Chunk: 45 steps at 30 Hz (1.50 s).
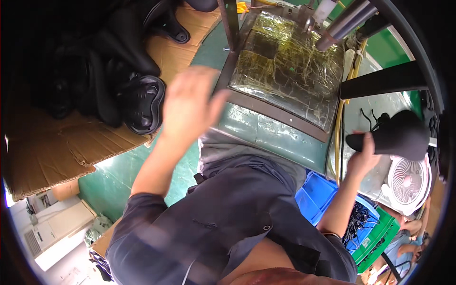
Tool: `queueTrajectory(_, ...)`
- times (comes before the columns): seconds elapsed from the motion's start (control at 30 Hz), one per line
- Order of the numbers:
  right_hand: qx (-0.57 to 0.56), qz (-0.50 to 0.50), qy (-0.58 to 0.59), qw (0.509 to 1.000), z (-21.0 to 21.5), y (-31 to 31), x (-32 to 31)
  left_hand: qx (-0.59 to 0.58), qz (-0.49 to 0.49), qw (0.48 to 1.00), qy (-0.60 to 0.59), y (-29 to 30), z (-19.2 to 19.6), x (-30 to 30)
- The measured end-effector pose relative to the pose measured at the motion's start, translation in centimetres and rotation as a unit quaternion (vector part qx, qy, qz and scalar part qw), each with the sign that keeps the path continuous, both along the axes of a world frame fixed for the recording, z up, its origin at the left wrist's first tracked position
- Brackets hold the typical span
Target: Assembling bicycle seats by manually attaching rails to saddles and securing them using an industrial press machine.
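- Brown corrugated cardboard sheeting [52, 156], nine o'clock; layers uncounted; probably a soft bed against scuffs.
- Black moulded saddle-shaped pieces [147, 102], ten o'clock on the cardboard; at least three, overlapping in shadow, exact count impossible; seemingly heaped within reach.
- Left hand [192, 102], one, near eleven o'clock; blurred, raised, fingers loosely extended, thumb apart, nothing visibly held.
- Dark flat pad under creased clear film [294, 80], one, one o'clock, on the glossy green worktop [273, 135]; film presumably protective.
- Blue plastic crate [309, 192], at least one, four o'clock.
- Right hand [365, 156], one, three o'clock; fingers closed around the narrow end of the saddle, likely the easiest grip.
- Green plastic crate [387, 235], one, four o'clock.
- Smooth black saddle [403, 137], one, three o'clock, held off the surface, broad end outward.
- Round white fan [407, 183], one, past three o'clock, perhaps for cooling.
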State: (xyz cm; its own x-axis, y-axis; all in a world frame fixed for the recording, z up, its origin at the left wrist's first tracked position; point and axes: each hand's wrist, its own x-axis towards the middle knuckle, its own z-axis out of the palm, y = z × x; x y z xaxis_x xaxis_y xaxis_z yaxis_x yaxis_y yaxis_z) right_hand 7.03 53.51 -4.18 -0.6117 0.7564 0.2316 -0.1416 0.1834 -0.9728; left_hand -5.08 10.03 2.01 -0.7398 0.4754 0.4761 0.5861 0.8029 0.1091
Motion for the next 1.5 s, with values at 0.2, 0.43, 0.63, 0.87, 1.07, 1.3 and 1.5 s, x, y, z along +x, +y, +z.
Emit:
queueTrajectory(0.2, -0.116, -0.011, 0.049, 0.992, 3.2, 14.6, -10.1, -0.25, 0.352, 0.902, -0.005, -7.9, -5.0, 1.4)
queueTrajectory(0.43, 0.546, -0.03, -0.449, 0.707, -3.5, 13.3, -4.4, -0.193, 0.278, 0.94, -0.032, -10.0, -3.8, 4.1)
queueTrajectory(0.63, 0.502, -0.03, -0.47, 0.726, -2.9, 14.6, -2.0, 0.272, 0.134, 0.942, -0.146, -7.8, 5.9, 7.8)
queueTrajectory(0.87, 0.354, -0.011, -0.466, 0.811, -2.2, 14.7, -0.7, 0.695, -0.18, 0.582, -0.38, -8.7, 3.9, 6.2)
queueTrajectory(1.07, 0.372, -0.039, -0.421, 0.826, -2.6, 13.6, 0.3, 0.742, -0.086, 0.44, -0.499, -3.9, -3.9, 4.1)
queueTrajectory(1.3, 0.178, -0.027, -0.202, 0.963, 2.6, 5.8, 4.3, 0.506, -0.114, 0.751, -0.408, -2.3, -4.4, 3.5)
queueTrajectory(1.5, 0.198, 0.11, -0.065, 0.972, 6.2, -1.3, 5.4, 0.234, -0.371, 0.89, -0.124, 1.0, -2.5, 0.0)
